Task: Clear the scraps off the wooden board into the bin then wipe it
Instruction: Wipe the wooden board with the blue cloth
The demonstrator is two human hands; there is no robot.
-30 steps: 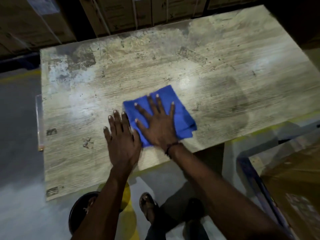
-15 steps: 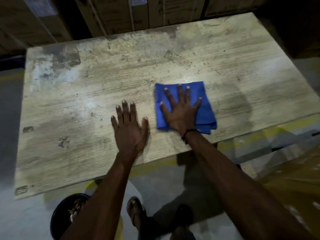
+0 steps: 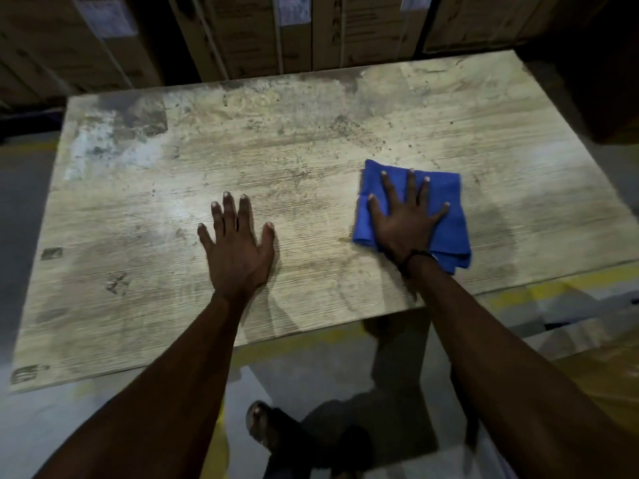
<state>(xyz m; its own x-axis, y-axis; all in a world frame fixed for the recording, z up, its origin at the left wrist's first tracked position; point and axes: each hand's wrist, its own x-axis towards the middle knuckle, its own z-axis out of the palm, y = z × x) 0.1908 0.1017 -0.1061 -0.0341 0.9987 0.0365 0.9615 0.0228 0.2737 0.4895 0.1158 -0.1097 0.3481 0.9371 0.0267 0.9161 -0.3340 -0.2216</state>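
Your left hand [image 3: 238, 252] lies flat, fingers straight; your right hand [image 3: 408, 224] presses down, fingers spread, both arms extended.

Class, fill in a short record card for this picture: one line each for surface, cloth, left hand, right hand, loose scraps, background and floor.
surface: wooden board, stained and speckled
cloth: blue cloth, folded, lying on the board's right part
left hand: flat on bare wood, fingers straight, apart from the cloth
right hand: spread flat, pressing on the cloth
loose scraps: none visible, only small dark specks
background: cardboard boxes behind the far edge
floor: yellow line below the near edge
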